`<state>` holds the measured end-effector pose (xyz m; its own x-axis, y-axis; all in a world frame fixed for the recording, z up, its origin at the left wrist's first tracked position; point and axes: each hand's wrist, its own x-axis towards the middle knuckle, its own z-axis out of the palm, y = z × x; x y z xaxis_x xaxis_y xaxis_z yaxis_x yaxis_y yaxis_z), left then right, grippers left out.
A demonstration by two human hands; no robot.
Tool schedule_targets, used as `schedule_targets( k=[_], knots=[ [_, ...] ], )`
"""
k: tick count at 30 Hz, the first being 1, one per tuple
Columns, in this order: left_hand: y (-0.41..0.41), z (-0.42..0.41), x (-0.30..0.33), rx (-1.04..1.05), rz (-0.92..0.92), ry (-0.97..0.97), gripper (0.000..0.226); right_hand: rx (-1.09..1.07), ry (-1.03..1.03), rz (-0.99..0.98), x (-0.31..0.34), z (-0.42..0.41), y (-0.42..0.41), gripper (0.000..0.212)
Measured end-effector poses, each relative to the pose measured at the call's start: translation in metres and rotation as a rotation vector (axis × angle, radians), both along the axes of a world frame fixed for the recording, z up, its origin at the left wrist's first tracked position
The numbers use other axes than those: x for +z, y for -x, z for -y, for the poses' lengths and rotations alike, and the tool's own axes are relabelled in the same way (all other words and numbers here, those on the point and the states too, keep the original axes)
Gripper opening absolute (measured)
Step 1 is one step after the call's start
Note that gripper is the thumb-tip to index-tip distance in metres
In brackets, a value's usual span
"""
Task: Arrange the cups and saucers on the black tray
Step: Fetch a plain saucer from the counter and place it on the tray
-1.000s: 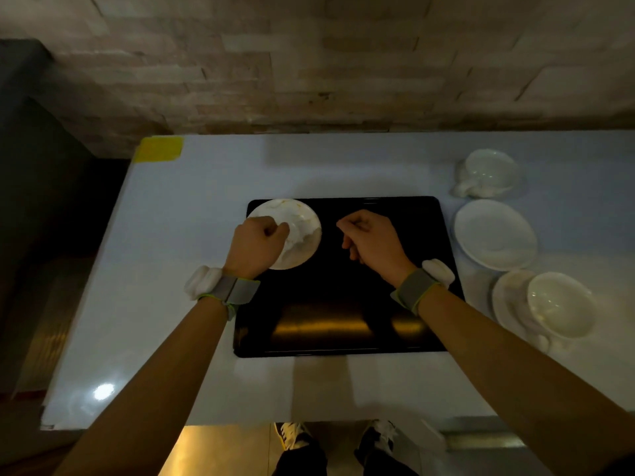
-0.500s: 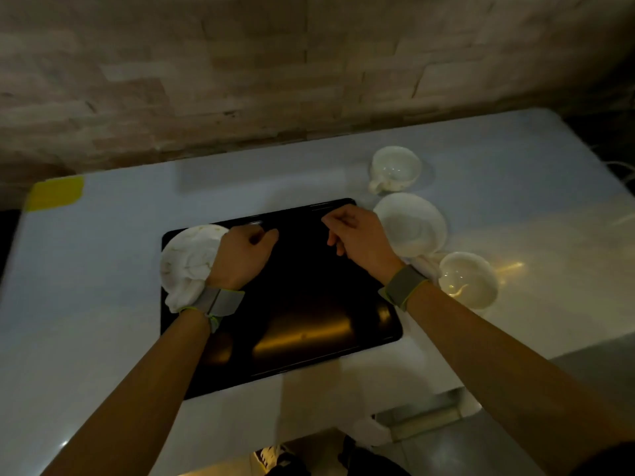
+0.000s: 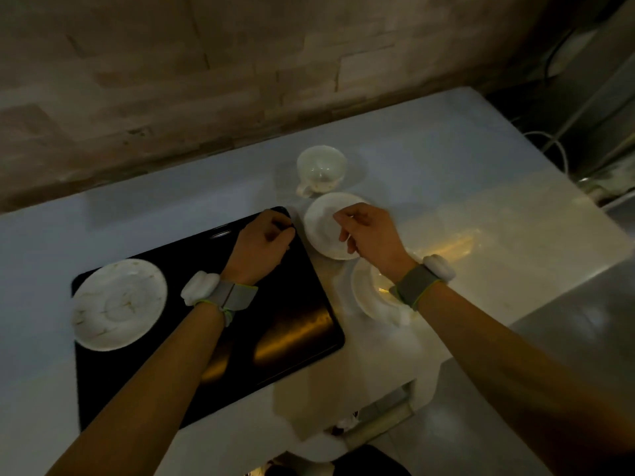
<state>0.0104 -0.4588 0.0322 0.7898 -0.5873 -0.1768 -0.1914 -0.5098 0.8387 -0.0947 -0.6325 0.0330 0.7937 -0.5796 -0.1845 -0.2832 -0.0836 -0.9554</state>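
A black tray (image 3: 275, 321) lies on the white table. One marbled white saucer (image 3: 118, 304) rests on the tray's left end, with nothing touching it. My left hand (image 3: 261, 247) hovers over the tray's far right corner, fingers curled on nothing. My right hand (image 3: 369, 240) is just above an empty white saucer (image 3: 321, 231) on the table right of the tray, fingers loosely apart and holding nothing. A white cup (image 3: 321, 168) stands behind that saucer. A second cup on its saucer (image 3: 372, 295) sits partly hidden under my right wrist.
A stone-tiled wall (image 3: 206, 80) runs along the table's far edge. The table's right end (image 3: 584, 235) drops off to a darker floor with cables. A yellowish glare lies on the table right of the saucers.
My left hand let go of the marbled saucer on the tray's left end and moved to the tray's far right corner. My right hand moved right over the empty saucer. The view swung right.
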Motion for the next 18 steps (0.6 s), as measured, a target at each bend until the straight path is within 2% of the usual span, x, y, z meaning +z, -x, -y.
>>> schedule_targets(
  k=[6,13,18],
  knots=[
    [0.006,0.040,-0.015,-0.056,-0.002,-0.008,0.020,-0.068,0.020,-0.005,-0.005,0.042,0.017,0.011],
    [-0.002,0.061,-0.033,0.004,0.052,-0.164,0.037,-0.073,0.171,-0.124,-0.018,0.083,0.019,0.013],
    [-0.013,0.062,-0.047,-0.048,0.197,-0.258,0.051,-0.046,0.273,-0.297,-0.035,0.100,0.013,0.032]
  ],
)
